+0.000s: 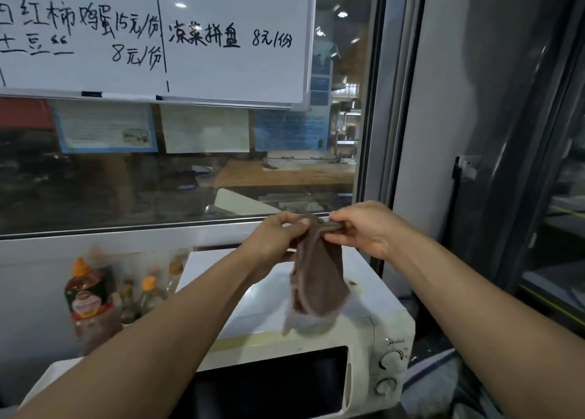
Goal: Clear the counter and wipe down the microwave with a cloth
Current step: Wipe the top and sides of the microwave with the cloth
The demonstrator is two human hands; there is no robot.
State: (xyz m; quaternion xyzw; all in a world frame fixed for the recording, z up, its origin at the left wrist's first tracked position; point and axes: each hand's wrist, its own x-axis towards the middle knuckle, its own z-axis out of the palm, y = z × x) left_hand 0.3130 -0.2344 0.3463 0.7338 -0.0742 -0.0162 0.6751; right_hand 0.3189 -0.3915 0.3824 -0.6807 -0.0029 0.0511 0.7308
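- The left hand [278, 235] and the right hand [364, 228] are both raised in front of the window, each pinching the top edge of a brown cloth [316, 279] between thumb and fingers.
- The cloth hangs down from the two hands, bunched and folded, its lower end blurred just above the top of the microwave [364, 292].
- The microwave is white, with a dark glass door [269, 384] and two round dials [391, 360] one above the other on its right side; small brown stains sit on its top near the right edge.
- A small brand word is printed above the upper dial, too blurred to read for certain.
- To the left of the microwave, against the white wall panel, stands a sauce bottle [88, 298] with an orange cap and a red label, and behind it smaller bottles [148, 292], all blurred; their labels cannot be read.
- Behind runs a wide window [190, 181] in a grey frame, showing a dim kitchen with wooden worktops; papers [107, 129] are stuck to the glass.
- Above hangs a whiteboard [221, 38] with handwritten menu lines: "凉菜拼盘 8元/份", "土豆丝 8元/份", and a line ending "15元/份".
- At right is a dark glass door panel [522, 133].
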